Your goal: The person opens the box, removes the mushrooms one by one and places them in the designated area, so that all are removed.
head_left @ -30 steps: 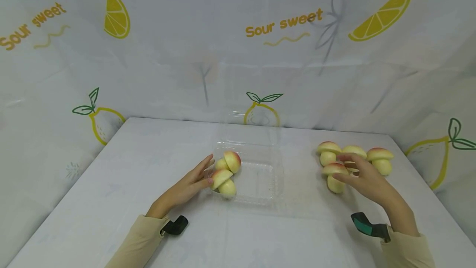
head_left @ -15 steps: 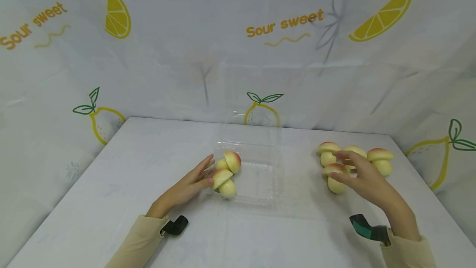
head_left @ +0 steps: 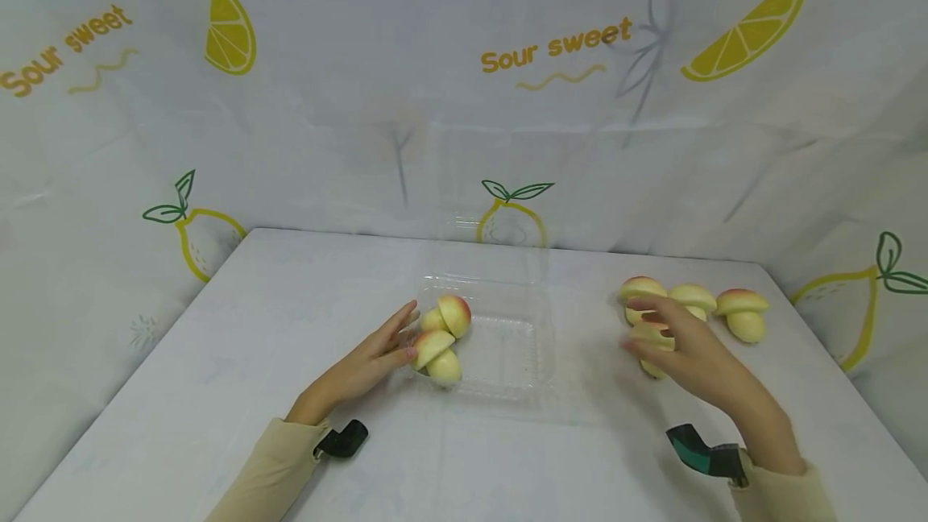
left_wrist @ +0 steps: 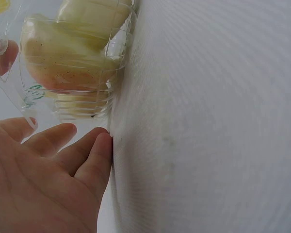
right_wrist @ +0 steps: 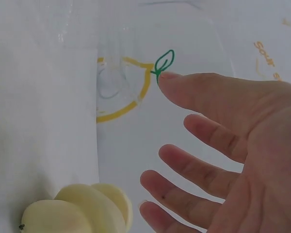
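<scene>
In the head view, my left hand [head_left: 358, 365] rests its fingertips and thumb against the left wall of a clear plastic clamshell box [head_left: 500, 349]. Its fingers are mostly straight, also in the left wrist view. Two pale yellow, red-tinged mushroom-shaped pieces [head_left: 444, 367] sit inside, along the box's left side. To the right, my right hand [head_left: 696, 357] hovers with spread fingers over several similar mushroom-shaped pieces [head_left: 744, 316] on the table. It partly hides the nearest one [head_left: 652, 333]. Nothing lies between its fingers in the right wrist view.
The box's lid [head_left: 486, 260] is raised toward the back. A white cloth [head_left: 326, 103] with lemon prints and lettering hangs behind the white table [head_left: 239, 329]. Black wrist mounts [head_left: 703, 449] sit under both cuffs.
My right hand has moved a little to the left over the mushroom-shaped pieces, which stay in place. My left hand and the box have not visibly moved.
</scene>
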Tool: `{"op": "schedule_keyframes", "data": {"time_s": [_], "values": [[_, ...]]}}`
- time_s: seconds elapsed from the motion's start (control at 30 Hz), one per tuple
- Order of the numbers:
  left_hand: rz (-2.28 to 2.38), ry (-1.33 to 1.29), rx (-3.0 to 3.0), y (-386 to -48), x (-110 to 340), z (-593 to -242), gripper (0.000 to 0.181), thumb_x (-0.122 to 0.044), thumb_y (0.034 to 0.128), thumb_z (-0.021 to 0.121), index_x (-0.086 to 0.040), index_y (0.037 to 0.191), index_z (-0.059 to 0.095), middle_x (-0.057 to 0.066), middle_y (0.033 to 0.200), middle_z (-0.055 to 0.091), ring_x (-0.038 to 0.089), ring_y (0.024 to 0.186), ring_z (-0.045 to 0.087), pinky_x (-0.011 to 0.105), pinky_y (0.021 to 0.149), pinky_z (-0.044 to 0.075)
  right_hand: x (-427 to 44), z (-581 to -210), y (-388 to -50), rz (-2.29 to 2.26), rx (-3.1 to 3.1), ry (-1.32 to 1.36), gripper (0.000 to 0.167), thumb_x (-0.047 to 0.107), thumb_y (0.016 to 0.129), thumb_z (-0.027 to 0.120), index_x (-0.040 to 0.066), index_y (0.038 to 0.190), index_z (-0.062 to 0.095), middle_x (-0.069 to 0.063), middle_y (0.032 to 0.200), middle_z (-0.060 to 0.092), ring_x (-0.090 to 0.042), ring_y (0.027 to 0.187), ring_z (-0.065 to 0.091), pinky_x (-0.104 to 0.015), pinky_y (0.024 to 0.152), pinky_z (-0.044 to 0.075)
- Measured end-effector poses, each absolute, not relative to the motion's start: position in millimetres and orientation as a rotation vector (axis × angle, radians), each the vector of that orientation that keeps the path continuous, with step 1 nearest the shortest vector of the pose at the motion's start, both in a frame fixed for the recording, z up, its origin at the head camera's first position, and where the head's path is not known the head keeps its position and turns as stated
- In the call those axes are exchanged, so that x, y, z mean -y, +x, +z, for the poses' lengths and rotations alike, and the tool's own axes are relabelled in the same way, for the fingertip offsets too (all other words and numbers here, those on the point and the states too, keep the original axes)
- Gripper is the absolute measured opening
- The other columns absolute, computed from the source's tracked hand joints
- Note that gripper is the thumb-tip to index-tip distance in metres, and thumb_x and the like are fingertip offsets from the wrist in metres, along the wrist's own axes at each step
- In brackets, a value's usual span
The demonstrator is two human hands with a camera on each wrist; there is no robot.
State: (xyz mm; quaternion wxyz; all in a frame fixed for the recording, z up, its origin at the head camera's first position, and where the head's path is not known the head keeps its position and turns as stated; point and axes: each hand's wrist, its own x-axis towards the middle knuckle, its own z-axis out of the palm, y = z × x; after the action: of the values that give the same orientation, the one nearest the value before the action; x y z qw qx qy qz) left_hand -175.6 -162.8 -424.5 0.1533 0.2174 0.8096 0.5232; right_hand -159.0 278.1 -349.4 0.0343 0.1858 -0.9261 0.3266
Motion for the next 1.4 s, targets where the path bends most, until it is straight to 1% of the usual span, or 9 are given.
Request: {"op": "schedule_keyframes", "data": {"time_s": [0.13, 0.23, 0.33, 0.47, 0.57, 0.73, 0.87, 1.13, 1.4], "values": [[1.502, 0.602, -2.318, -175.6, 162.1, -423.6, 0.074, -0.03, 0.1046, 0.049, -0.014, 0.161, 0.004, 0.019, 0.166, 0.015, 0.044, 0.149, 0.025, 0.061, 0.118, 0.024, -270.8, -348.1, -157.7, 1.067, 2.855, 0.605, 0.052, 0.02, 0.094, 0.069, 0.001, 0.137, 0.047, -0.02, 0.138, 0.053, -0.046, 0.123, 0.052, -0.054, 0.093, 0.043], [1.497, 0.598, -2.321, -175.5, 162.2, -423.4, 0.074, -0.031, 0.1046, 0.049, -0.015, 0.161, 0.004, 0.018, 0.166, 0.015, 0.044, 0.149, 0.026, 0.061, 0.118, 0.025, -265.8, -346.7, -156.2, 1.095, 2.851, 0.625, 0.052, 0.02, 0.094, 0.069, 0.0, 0.137, 0.047, -0.02, 0.138, 0.053, -0.046, 0.123, 0.052, -0.059, 0.092, 0.044], [1.498, 0.609, -2.327, -175.3, 162.6, -423.8, 0.073, -0.03, 0.1048, 0.049, -0.014, 0.161, 0.004, 0.019, 0.165, 0.015, 0.045, 0.148, 0.026, 0.062, 0.117, 0.025, -260.8, -346.1, -155.0, 1.071, 2.835, 0.633, 0.049, 0.02, 0.093, 0.07, 0.002, 0.135, 0.051, -0.016, 0.135, 0.055, -0.041, 0.121, 0.055, -0.051, 0.092, 0.047], [1.496, 0.628, -2.332, -175.4, 162.9, -425.1, 0.073, -0.029, 0.1049, 0.048, -0.012, 0.161, 0.005, 0.021, 0.165, 0.015, 0.046, 0.147, 0.027, 0.063, 0.116, 0.027, -253.7, -347.3, -153.7, 1.033, 2.8, 0.643, 0.044, 0.02, 0.093, 0.071, 0.006, 0.132, 0.055, -0.011, 0.131, 0.058, -0.036, 0.116, 0.059, -0.032, 0.091, 0.05], [1.492, 0.634, -2.335, -175.7, 162.9, -425.5, 0.073, -0.029, 0.105, 0.048, -0.013, 0.161, 0.004, 0.02, 0.165, 0.015, 0.046, 0.147, 0.027, 0.062, 0.116, 0.028, -247.6, -349.3, -153.0, 1.028, 2.775, 0.659, 0.042, 0.02, 0.093, 0.071, 0.008, 0.131, 0.057, -0.009, 0.129, 0.06, -0.034, 0.115, 0.06, -0.028, 0.091, 0.051], [1.499, 0.609, -2.332, -176.1, 162.5, -425.0, 0.073, -0.03, 0.1046, 0.049, -0.015, 0.161, 0.005, 0.018, 0.166, 0.016, 0.044, 0.148, 0.028, 0.061, 0.117, 0.027, -237.0, -353.9, -152.3, 0.983, 2.747, 0.689, 0.038, 0.021, 0.093, 0.071, 0.012, 0.128, 0.059, -0.002, 0.124, 0.064, -0.027, 0.113, 0.062, -0.031, 0.09, 0.052], [1.496, 0.598, -2.333, -175.9, 162.7, -424.4, 0.073, -0.031, 0.1043, 0.049, -0.016, 0.161, 0.005, 0.017, 0.166, 0.017, 0.044, 0.148, 0.028, 0.061, 0.117, 0.026, -229.0, -356.8, -150.6, 0.986, 2.744, 0.697, 0.037, 0.022, 0.093, 0.071, 0.013, 0.127, 0.059, 0.001, 0.122, 0.064, -0.024, 0.111, 0.061, -0.03, 0.091, 0.05], [1.492, 0.615, -2.326, -175.9, 163.7, -425.3, 0.073, -0.03, 0.1046, 0.049, -0.015, 0.161, 0.005, 0.018, 0.166, 0.016, 0.044, 0.148, 0.028, 0.061, 0.118, 0.026, -212.2, -362.8, -151.2, 0.994, 2.718, 0.733, 0.037, 0.021, 0.093, 0.071, 0.011, 0.127, 0.06, -0.002, 0.123, 0.063, -0.023, 0.112, 0.061, -0.041, 0.092, 0.05], [1.498, 0.619, -2.322, -175.2, 163.9, -424.7, 0.074, -0.029, 0.1048, 0.049, -0.014, 0.161, 0.004, 0.017, 0.167, 0.01, 0.045, 0.149, 0.024, 0.062, 0.118, 0.023, -191.4, -369.7, -154.3, 1.032, 2.711, 0.797, 0.037, 0.02, 0.092, 0.072, 0.012, 0.125, 0.059, 0.001, 0.121, 0.063, -0.021, 0.112, 0.061, -0.043, 0.094, 0.051]]}}
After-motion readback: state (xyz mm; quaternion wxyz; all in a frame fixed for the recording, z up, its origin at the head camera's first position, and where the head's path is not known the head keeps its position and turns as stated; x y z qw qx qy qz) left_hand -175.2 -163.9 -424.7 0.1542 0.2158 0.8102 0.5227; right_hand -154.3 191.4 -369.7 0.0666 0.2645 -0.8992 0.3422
